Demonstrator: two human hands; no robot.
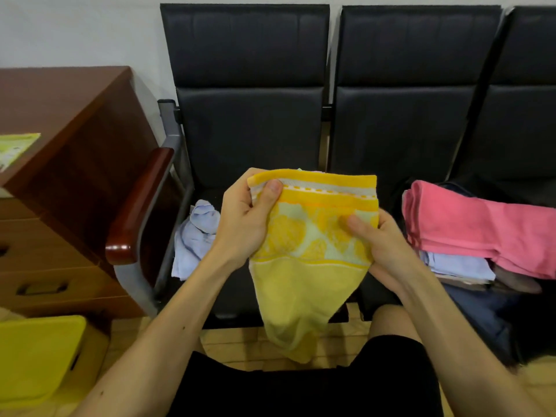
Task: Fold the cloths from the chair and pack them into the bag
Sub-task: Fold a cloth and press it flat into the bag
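Over the front edge of the black chair point(249, 130), a yellow towel point(313, 266) hangs between both hands. Its banded top hem is level and its plain lower part droops to a point above the wooden floor. The left hand point(245, 227) pinches the towel's upper left corner, thumb pressed on the striped hem with the fingers curled behind. The right hand point(383, 245) grips the right edge lower down, thumb laid across the lemon-patterned band. A crumpled pale blue cloth point(195, 236) lies on the seat just left of the towel. On the next seat to the right, a folded pink cloth point(469, 230) tops a stack with a folded light blue cloth point(460, 264) beneath it, resting on a dark bag point(481, 320). A glossy wooden armrest point(141, 203) and a drawer cabinet point(69, 152) stand at left, with a yellow box point(36, 356) on the floor near them.
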